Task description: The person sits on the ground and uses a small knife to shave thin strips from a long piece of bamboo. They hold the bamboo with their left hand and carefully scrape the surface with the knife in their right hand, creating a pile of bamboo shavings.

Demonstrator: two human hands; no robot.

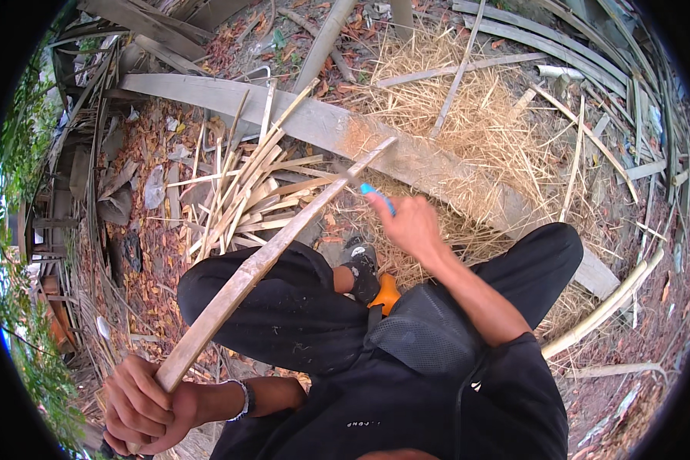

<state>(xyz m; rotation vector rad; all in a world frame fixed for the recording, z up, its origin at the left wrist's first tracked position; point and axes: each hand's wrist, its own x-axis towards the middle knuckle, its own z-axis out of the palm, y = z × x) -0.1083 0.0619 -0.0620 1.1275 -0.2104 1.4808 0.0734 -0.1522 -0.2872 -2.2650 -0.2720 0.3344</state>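
A long flat wooden strip (253, 272) slants from the lower left up to the middle, passing over my left thigh. My left hand (139, 406) is wrapped round its near end. In my right hand (414, 226) is a blue-handled knife (369, 190), its dark blade smeared by motion close to the strip's far part. Whether the blade touches the wood I cannot tell. Beneath the strip's far end lies a wide grey plank (314, 119), dusted with brown shavings. A loose heap of split wooden sticks (245, 192) spreads beside my left knee.
Pale shavings (475, 115) cover the ground beyond and under the plank. An orange object (387, 293) sits by my shoe (363, 268). Long curved pale strips (606, 307) lie at the right, with stacked slats (552, 46) at the far right. Dry leaves and plastic scraps (155, 186) litter the left.
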